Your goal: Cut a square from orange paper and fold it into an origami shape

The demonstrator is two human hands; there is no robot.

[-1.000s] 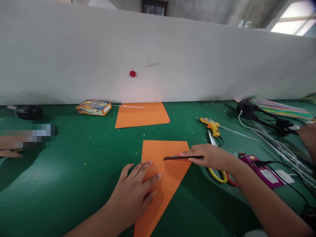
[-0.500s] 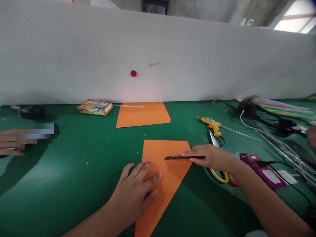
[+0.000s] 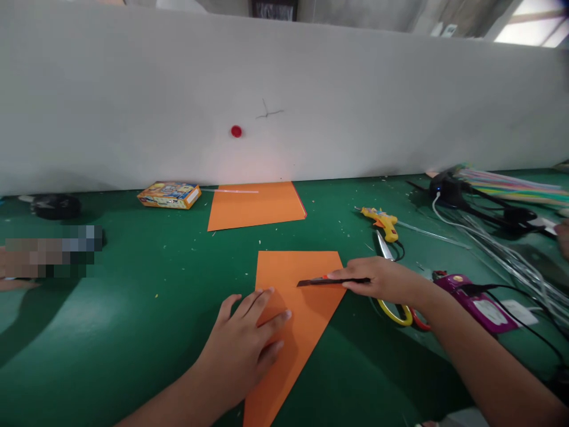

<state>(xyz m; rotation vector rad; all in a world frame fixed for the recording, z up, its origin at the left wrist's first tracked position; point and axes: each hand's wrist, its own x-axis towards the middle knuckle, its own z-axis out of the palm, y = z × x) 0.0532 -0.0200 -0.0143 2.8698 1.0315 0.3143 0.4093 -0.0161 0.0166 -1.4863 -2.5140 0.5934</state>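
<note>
An orange sheet of paper (image 3: 306, 332) with a slanted right edge lies on the green table in front of me. My left hand (image 3: 249, 338) is spread flat across its left side, fingers apart. In my right hand (image 3: 377, 277) is a dark utility knife (image 3: 322, 281) with a bit of red on it, gripped between thumb and fingers. Its tip points left over the upper middle of the sheet; whether the blade touches the paper I cannot tell. Close by my right wrist lie scissors (image 3: 395, 312) with yellow and red handles, partly hidden by the hand.
More orange paper (image 3: 258, 207) lies by the white partition (image 3: 355, 95), beside an orange box (image 3: 169, 195). On the right are a yellow glue gun (image 3: 380, 222), a purple power strip (image 3: 482, 303), cables and colourful strips (image 3: 511, 187). Another person's blurred-out hand (image 3: 26, 258) is at far left.
Both hands stay almost where they were, the knife still over the sheet. The view has shifted slightly. At far left the other person's hand has moved a little.
</note>
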